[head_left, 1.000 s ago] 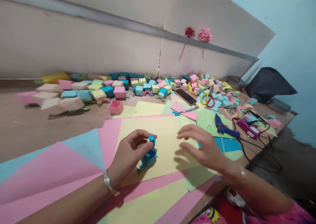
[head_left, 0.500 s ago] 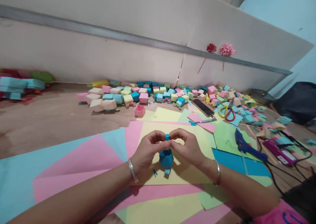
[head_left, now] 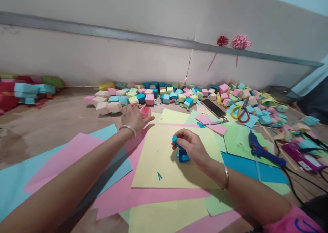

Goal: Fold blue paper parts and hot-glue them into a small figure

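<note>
In the head view, my right hand pinches a small blue folded-paper figure over the pale yellow sheet. A small blue piece of it shows at my fingertips; my fingers hide part of the rest. My left hand reaches out with its fingers apart, beside a small open pink paper box and close to the row of paper cubes. I see nothing held in it. Two thin blue paper strips lie on the yellow sheet.
Many pastel paper cubes line the wall. To the right are a phone, scissors, a blade, a blue glue gun and a purple device with black cables. Coloured sheets overlap beneath my arms.
My left hand has left the blue paper figure and moved forward and left to the pink box. My right hand keeps the figure, now turned and slightly to the right.
</note>
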{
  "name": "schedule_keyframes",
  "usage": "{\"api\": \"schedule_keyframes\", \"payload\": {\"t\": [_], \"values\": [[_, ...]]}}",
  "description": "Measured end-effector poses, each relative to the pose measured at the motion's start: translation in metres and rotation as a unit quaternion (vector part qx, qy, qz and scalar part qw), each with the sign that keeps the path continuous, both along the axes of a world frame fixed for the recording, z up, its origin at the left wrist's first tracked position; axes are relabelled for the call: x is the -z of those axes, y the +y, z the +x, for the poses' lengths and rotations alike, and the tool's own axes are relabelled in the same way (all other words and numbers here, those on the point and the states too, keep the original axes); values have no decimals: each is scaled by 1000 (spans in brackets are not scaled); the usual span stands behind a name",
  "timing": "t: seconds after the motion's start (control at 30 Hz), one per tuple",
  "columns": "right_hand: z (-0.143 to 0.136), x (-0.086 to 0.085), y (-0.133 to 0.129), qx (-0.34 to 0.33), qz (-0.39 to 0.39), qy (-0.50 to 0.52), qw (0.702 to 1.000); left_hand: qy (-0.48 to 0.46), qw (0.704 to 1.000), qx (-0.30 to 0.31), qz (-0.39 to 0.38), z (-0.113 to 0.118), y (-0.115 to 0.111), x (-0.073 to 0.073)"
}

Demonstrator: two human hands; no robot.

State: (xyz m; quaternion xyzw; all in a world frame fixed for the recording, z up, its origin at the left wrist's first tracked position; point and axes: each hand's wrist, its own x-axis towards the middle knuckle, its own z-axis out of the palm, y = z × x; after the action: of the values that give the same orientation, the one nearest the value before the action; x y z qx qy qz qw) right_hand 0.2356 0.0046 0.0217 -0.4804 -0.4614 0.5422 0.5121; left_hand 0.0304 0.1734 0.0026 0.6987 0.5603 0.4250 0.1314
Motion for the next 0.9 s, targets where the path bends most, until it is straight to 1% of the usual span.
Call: {"api": "schedule_keyframes", "payload": {"t": [0.1, 0.2, 0.27, 0.33, 0.4, 0.47, 0.53, 0.63, 0.77, 0.9], "values": [[-1, 3, 0, -7, -5, -3, 1000, 64, 998, -9, 5, 7, 10, 1], [-1, 1, 1, -9, -14, -17, 1000, 102, 995, 14, 13, 15, 5, -1], [0, -3, 1, -7, -27, -8, 1000, 115, 992, 47, 14, 19, -7, -3], [3, -7, 2, -6, -43, 18, 999, 117, 989, 89, 11, 24, -24, -5], [6, -9, 4, -4, -40, 34, 999, 108, 986, 125, 8, 30, -44, -7], [9, -10, 5, 9, -14, 22, 1000, 96, 983, 159, 5, 35, -62, -9], [11, -9, 6, 39, 17, -17, 999, 63, 979, 194, -5, 40, -75, -10], [10, -7, 7, 86, 63, -94, 990, 54, 978, 203, 9, 44, -87, -10], [7, -6, 9, 121, 131, -193, 965, 63, 976, 204, 48, 47, -97, -9], [6, -3, 10, 137, 204, -279, 928, 29, 978, 207, 28, 52, -108, -8]]}}
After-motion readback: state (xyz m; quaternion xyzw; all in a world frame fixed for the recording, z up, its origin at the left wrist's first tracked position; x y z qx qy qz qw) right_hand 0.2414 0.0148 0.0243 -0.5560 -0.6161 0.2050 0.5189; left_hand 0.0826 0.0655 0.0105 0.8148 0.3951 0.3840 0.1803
